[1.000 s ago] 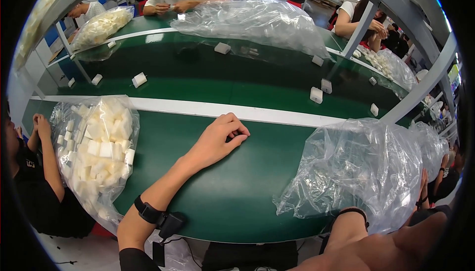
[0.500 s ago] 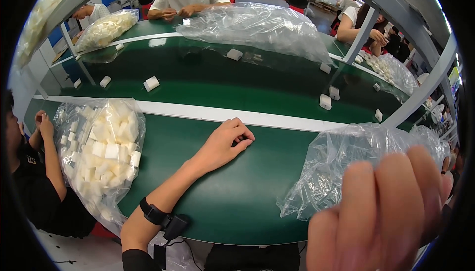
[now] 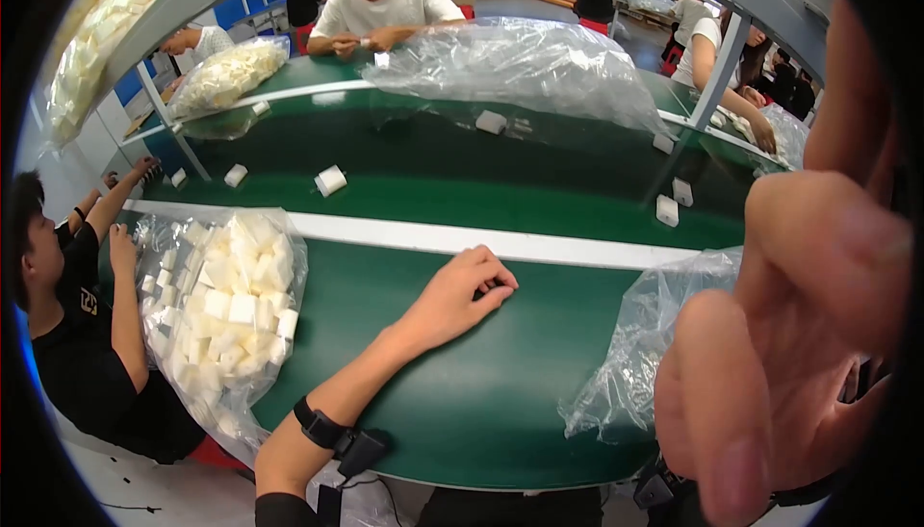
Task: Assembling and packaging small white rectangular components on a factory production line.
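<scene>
My left hand (image 3: pixel 467 291) rests on the green table top (image 3: pixel 462 392), just short of the white strip. Its fingers are loosely curled together, and nothing shows in them. Very near the camera, my right hand (image 3: pixel 799 306) looms large and partly blurred, with fingers bent but apart and nothing visible between them. Behind it lies a crumpled clear plastic bag (image 3: pixel 640 354), which it partly hides. Left of my forearm sits a clear bag of white block-shaped pieces, probably plug adapters (image 3: pixel 231 306). A black band with a small box (image 3: pixel 337 436) is strapped round my left forearm.
Past the white strip (image 3: pixel 404 233), a dark green belt carries several white pieces (image 3: pixel 330 180). A large clear bag (image 3: pixel 520 65) lies beyond it. One person (image 3: pixel 87 334) sits at left, another (image 3: pixel 385 7) works opposite. Grey frame posts (image 3: pixel 717 70) stand around.
My right hand has risen and turned, its fingers moving from bunched to apart. The whole view has shifted slightly. At left, an arm now reaches toward the belt. My left hand stays put.
</scene>
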A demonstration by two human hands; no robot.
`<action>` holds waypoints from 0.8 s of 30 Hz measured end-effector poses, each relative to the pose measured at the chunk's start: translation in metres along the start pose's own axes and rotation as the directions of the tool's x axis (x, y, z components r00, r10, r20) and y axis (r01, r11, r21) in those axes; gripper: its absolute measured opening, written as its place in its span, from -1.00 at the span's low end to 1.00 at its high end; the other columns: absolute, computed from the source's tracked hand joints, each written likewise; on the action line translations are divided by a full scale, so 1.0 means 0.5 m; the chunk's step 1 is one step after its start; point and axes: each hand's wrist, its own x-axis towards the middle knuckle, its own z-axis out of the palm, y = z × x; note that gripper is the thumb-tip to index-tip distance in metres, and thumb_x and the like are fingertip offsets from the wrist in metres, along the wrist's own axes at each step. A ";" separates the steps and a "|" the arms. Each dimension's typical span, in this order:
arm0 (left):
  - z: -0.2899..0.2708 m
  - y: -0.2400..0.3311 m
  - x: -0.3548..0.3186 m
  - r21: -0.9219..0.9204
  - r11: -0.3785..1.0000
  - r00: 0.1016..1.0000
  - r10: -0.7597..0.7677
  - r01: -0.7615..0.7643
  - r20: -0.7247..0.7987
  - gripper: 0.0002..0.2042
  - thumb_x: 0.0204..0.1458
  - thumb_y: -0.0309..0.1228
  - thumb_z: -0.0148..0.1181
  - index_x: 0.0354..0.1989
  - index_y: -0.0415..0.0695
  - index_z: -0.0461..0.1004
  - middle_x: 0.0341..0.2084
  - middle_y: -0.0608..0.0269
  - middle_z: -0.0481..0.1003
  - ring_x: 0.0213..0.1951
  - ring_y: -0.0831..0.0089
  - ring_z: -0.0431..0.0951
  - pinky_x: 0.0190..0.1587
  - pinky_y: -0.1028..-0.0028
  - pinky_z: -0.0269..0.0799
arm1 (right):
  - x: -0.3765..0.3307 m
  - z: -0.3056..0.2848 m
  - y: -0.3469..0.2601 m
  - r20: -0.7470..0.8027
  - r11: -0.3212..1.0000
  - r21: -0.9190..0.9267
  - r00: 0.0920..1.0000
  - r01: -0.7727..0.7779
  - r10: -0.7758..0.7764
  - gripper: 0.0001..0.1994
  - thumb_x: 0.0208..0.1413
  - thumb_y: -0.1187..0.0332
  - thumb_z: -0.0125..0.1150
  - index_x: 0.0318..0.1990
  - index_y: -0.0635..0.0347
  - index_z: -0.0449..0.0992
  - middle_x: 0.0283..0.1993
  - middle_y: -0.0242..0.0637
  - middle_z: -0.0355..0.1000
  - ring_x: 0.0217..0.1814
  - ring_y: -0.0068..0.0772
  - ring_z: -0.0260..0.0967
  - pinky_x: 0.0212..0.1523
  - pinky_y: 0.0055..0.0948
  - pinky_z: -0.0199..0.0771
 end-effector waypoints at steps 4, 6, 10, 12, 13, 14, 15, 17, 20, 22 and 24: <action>0.003 0.004 0.007 0.044 0.999 1.000 -0.017 0.016 0.026 -0.92 0.14 -0.51 0.25 -0.23 -0.21 0.55 -0.28 0.18 0.40 -0.24 0.38 0.48 -0.17 0.42 0.46 | 0.026 -0.024 0.038 0.018 0.993 0.004 0.993 0.120 -0.120 -0.39 0.40 0.06 -0.10 0.39 0.34 0.07 0.36 -0.10 0.19 0.00 -0.30 0.30 -0.29 -0.36 0.51; 0.015 -0.034 -0.007 0.082 0.996 1.000 0.020 -0.022 0.018 -0.92 0.13 -0.51 0.25 -0.23 -0.21 0.54 -0.28 0.19 0.41 -0.24 0.37 0.47 -0.17 0.42 0.46 | 0.015 -0.021 0.053 -0.018 0.994 0.011 0.994 0.111 -0.111 -0.38 0.40 0.06 -0.09 0.41 0.34 0.07 0.38 -0.10 0.18 0.01 -0.31 0.29 -0.28 -0.37 0.50; -0.007 -0.014 0.000 0.026 1.000 1.000 -0.003 0.004 -0.016 -0.91 0.13 -0.51 0.25 -0.23 -0.21 0.54 -0.28 0.19 0.42 -0.26 0.38 0.48 -0.17 0.42 0.45 | -0.028 -0.019 0.097 -0.134 0.999 0.045 0.991 0.025 -0.019 -0.36 0.39 0.07 -0.08 0.44 0.35 0.06 0.41 -0.11 0.17 0.03 -0.33 0.28 -0.27 -0.39 0.50; -0.001 0.009 0.007 0.071 0.997 0.999 -0.032 0.034 -0.033 -0.89 0.13 -0.50 0.26 -0.20 -0.21 0.55 -0.26 0.20 0.43 -0.27 0.40 0.48 -0.17 0.43 0.45 | -0.035 -0.008 0.078 -0.164 1.000 0.019 0.986 0.011 -0.007 -0.35 0.39 0.07 -0.08 0.45 0.35 0.05 0.42 -0.11 0.16 0.04 -0.34 0.27 -0.27 -0.40 0.50; 0.002 0.025 0.003 0.107 0.992 0.996 -0.059 0.066 -0.065 -0.87 0.13 -0.50 0.26 -0.17 -0.20 0.55 -0.25 0.20 0.43 -0.28 0.41 0.48 -0.17 0.44 0.45 | -0.030 0.003 0.066 -0.177 1.000 0.006 0.984 0.005 -0.004 -0.35 0.39 0.08 -0.07 0.46 0.35 0.05 0.43 -0.11 0.16 0.05 -0.35 0.27 -0.27 -0.40 0.50; 0.005 -0.005 0.004 0.090 0.995 0.999 -0.045 0.046 -0.019 -0.81 0.13 -0.50 0.28 -0.10 -0.19 0.53 -0.25 0.22 0.43 -0.31 0.45 0.45 -0.18 0.46 0.44 | 0.007 -0.002 0.087 0.119 0.972 0.213 0.990 -0.096 0.072 -0.32 0.41 0.00 -0.16 0.46 0.38 0.03 0.38 -0.06 0.22 -0.02 -0.36 0.27 -0.40 -0.45 0.43; 0.005 -0.009 0.013 0.078 0.996 0.999 -0.030 0.031 -0.019 -0.81 0.13 -0.50 0.28 -0.10 -0.19 0.53 -0.25 0.22 0.43 -0.31 0.45 0.45 -0.18 0.46 0.44 | 0.018 -0.030 0.105 0.089 0.936 0.260 0.971 -0.239 0.223 -0.29 0.42 -0.05 -0.22 0.45 0.42 0.05 0.29 -0.05 0.31 -0.09 -0.38 0.27 -0.38 -0.46 0.38; 0.015 -0.001 0.013 -0.078 0.996 0.998 -0.051 0.048 -0.036 -0.76 0.12 -0.51 0.30 -0.04 -0.18 0.50 -0.25 0.23 0.41 -0.33 0.48 0.42 -0.19 0.49 0.42 | 0.017 -0.080 0.199 -0.015 0.861 0.456 0.965 -0.225 0.260 -0.37 0.43 -0.05 -0.20 0.25 0.45 0.36 -0.09 -0.18 0.52 -0.30 -0.39 0.29 -0.39 -0.43 0.26; 0.025 0.037 0.006 -0.156 0.983 0.991 -0.086 0.100 0.098 -0.82 0.18 -0.51 0.20 -0.07 -0.25 0.50 -0.28 0.27 0.51 -0.29 0.55 0.50 -0.17 0.54 0.43 | 0.030 -0.140 0.315 -0.386 0.869 0.380 0.800 -0.316 0.459 -0.39 0.46 -0.09 -0.30 -0.05 0.38 0.46 -0.39 -0.24 0.45 -0.48 -0.51 0.23 -0.42 -0.47 0.20; 0.056 0.080 0.003 -0.401 0.901 0.973 -0.082 0.165 0.216 -0.79 0.23 -0.39 0.22 -0.07 -0.26 0.53 -0.23 0.23 0.60 -0.26 0.53 0.60 -0.17 0.50 0.51 | 0.018 -0.184 0.367 -0.562 0.907 0.240 0.712 -0.347 0.421 -0.48 0.47 -0.01 -0.24 -0.14 0.33 0.47 -0.50 -0.37 0.37 -0.64 -0.65 0.05 -0.59 -0.56 0.04; 0.106 0.137 -0.007 -0.512 0.828 0.959 -0.099 0.227 0.265 -0.61 0.15 -0.30 0.35 0.04 -0.27 0.45 -0.23 0.17 0.60 -0.20 0.49 0.61 -0.11 0.47 0.51 | 0.007 -0.206 0.386 -0.580 0.913 0.160 0.713 -0.374 0.394 -0.50 0.47 0.02 -0.24 -0.14 0.33 0.48 -0.50 -0.40 0.35 -0.64 -0.65 0.05 -0.61 -0.57 0.02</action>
